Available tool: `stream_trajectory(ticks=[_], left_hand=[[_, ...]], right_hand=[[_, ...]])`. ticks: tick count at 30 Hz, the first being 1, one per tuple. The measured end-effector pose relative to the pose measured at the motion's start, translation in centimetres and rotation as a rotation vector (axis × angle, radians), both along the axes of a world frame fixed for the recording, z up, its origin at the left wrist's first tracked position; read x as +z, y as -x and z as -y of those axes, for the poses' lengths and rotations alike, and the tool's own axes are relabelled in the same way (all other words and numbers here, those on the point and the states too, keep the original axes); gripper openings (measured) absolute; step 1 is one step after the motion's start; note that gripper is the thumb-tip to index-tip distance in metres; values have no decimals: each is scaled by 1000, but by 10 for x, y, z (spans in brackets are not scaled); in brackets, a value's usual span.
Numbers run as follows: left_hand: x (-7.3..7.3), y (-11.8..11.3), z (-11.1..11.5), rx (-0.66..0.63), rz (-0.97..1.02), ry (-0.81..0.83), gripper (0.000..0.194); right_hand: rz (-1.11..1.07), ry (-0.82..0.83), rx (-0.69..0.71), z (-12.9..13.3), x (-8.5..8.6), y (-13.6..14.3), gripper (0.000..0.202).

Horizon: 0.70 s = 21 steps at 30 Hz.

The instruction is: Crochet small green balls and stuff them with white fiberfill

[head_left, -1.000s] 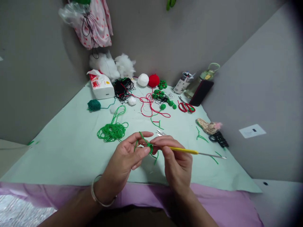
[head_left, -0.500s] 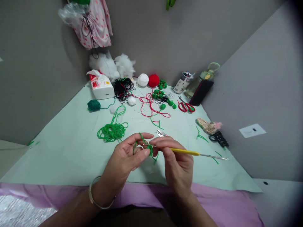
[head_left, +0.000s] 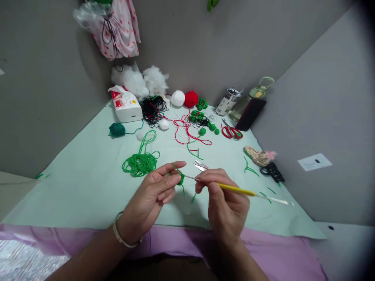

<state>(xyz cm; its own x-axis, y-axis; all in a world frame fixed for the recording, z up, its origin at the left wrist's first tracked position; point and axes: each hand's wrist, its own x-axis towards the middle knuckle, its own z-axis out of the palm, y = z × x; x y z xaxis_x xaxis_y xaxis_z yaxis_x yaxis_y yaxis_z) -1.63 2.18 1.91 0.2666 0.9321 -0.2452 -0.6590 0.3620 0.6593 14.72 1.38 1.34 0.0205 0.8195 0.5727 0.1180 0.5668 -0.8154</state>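
Between thumb and fingers, my left hand pinches a small green crochet piece, with green yarn running up over the raised index finger. A short yarn tail hangs below the piece. My right hand is closed round the yellow handle of a crochet hook; the hook's thin metal tip reaches left to the top of the piece. Its other metal end points out to the right, blurred. A loose heap of green yarn lies beyond my left hand. Small snips lie just behind my hands, partly hidden.
Red-handled scissors, a phone, a bottle and a pen cup stand or lie at the back right. At the back left are a tissue pack and black yarn. Yarn scraps dot the right side.
My right hand has moved right with the hook, away from my left hand. My left fingers have closed in nearer the crochet piece, which has shifted slightly left.
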Motion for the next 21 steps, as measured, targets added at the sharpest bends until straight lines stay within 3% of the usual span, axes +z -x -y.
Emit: stream_trajectory(ticks=[5, 12, 17, 21], left_hand=[[-3, -4, 4, 54, -153, -140, 27], [3, -2, 3, -25, -63, 0, 49], [3, 3, 2, -126, 54, 68, 38], [2, 2, 2, -113, 64, 20, 27]], right_hand=[[-102, 121, 119, -3, 1, 3, 19], [-125, 130, 98, -3, -4, 0, 20], [-299, 260, 142, -7, -1, -3, 18], [-457, 392, 192, -10, 4, 0, 19]])
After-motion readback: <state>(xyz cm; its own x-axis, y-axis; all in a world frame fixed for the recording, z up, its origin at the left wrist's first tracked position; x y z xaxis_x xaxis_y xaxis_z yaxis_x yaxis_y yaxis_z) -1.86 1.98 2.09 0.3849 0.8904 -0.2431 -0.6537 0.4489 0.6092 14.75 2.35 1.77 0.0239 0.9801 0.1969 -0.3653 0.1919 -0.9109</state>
